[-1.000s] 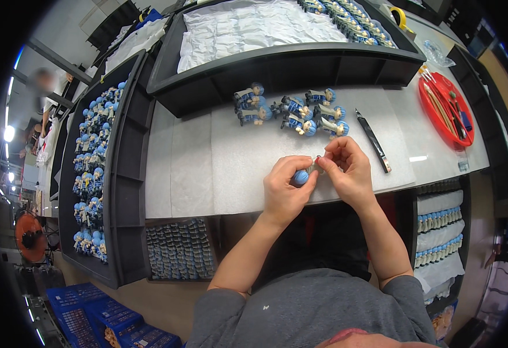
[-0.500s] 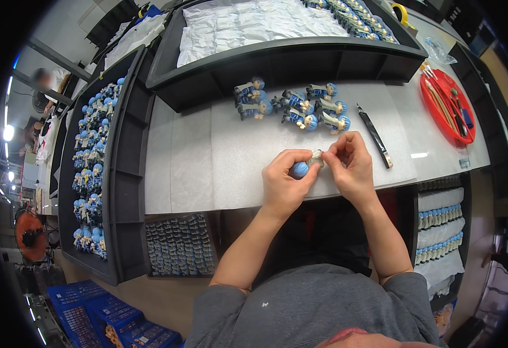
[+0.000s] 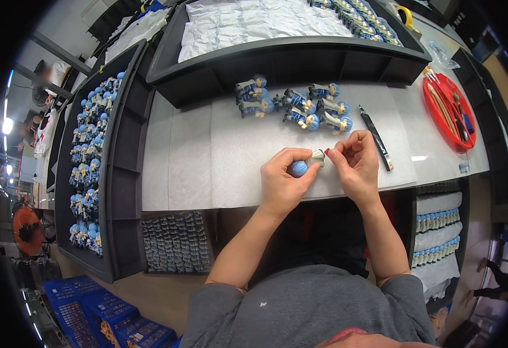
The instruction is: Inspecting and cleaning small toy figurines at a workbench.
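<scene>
While the pale surface [image 3: 190, 168] spreads widest before us, we have a long black tray [image 3: 300, 66] standing at its far side, lined with white sheets [image 3: 259, 26] and bearing packed rows [image 3: 370, 23] of blue-headed figures at its right end. On our left is a second black tray [image 3: 123, 174], filled with more figures [image 3: 88, 174]. Smaller than these, a red dish [image 3: 445, 132] sits toward the right of the surface, slim tools [image 3: 444, 107] lying in it. Then come our two hands: the left grip [image 3: 284, 182] clamped on a figurine, the right grip [image 3: 358, 171] with thumb and finger together on a red piece. Near the right one lies a black pen-like tool [image 3: 375, 136], and left of that several loose figures [image 3: 303, 120] lie in a group. The held figurine [image 3: 298, 169] is above the near part of the surface, blue head leftward, pale body rightward. Smallest is the red piece [image 3: 327, 151], just beside that body; whether they touch, we cannot tell.
</scene>
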A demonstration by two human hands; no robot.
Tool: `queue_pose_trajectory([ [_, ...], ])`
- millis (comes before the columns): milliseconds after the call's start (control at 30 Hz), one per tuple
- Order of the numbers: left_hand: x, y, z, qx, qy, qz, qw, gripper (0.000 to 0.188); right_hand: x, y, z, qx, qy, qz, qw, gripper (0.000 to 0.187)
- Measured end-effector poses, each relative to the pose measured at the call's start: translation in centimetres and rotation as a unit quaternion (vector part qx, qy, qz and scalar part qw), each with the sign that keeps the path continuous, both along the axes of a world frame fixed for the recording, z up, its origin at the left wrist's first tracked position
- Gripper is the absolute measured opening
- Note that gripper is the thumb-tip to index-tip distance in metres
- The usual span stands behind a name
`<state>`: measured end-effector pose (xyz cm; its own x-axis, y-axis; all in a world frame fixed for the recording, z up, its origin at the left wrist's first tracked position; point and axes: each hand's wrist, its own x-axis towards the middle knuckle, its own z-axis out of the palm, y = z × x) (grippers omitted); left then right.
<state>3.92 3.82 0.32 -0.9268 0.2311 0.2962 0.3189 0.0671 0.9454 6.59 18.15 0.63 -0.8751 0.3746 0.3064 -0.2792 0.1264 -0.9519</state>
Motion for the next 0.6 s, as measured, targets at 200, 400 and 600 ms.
queue_pose_trajectory([
  [200, 0.03, 0.06, 0.10, -0.013, 0.025, 0.005, 1.000, 0.021, 0.06, -0.05, 0.18, 0.063, -0.045, -0.009, 0.997, 0.026],
  [400, 0.13, 0.18, 0.26, 0.019, 0.003, 0.008, 1.000, 0.019, 0.01, -0.11, 0.17, 0.030, -0.031, 0.015, 0.999, 0.027],
  [600, 0.18, 0.15, 0.34, -0.003, 0.021, 0.015, 1.000, 0.018, -0.04, -0.33, 0.13, 0.027, -0.022, -0.029, 0.999, 0.025],
])
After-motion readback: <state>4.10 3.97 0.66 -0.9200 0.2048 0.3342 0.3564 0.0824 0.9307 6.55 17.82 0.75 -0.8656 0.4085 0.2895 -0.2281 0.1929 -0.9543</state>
